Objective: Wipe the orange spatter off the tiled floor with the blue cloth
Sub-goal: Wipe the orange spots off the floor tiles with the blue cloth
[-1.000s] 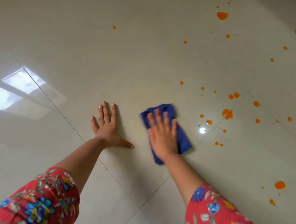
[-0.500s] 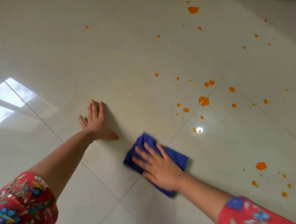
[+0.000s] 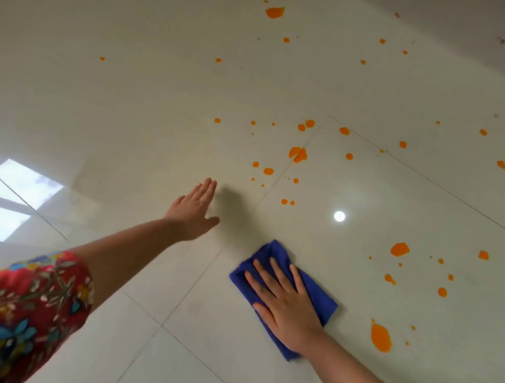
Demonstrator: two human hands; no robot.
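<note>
- The right hand (image 3: 286,305) lies flat, fingers spread, pressing the folded blue cloth (image 3: 321,296) onto the tiled floor (image 3: 130,102).
- The left hand (image 3: 194,210) rests open on the floor, apart from the cloth.
- Orange spatter (image 3: 298,154) lies ahead and to the right (one large drop (image 3: 380,336) just beside the cloth's right edge).
- Bare tile lies left of the left hand.

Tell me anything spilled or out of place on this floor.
Orange spatter dots the pale tiled floor, mostly ahead and right of the blue cloth under the right hand. A big blot lies right of it.
</note>
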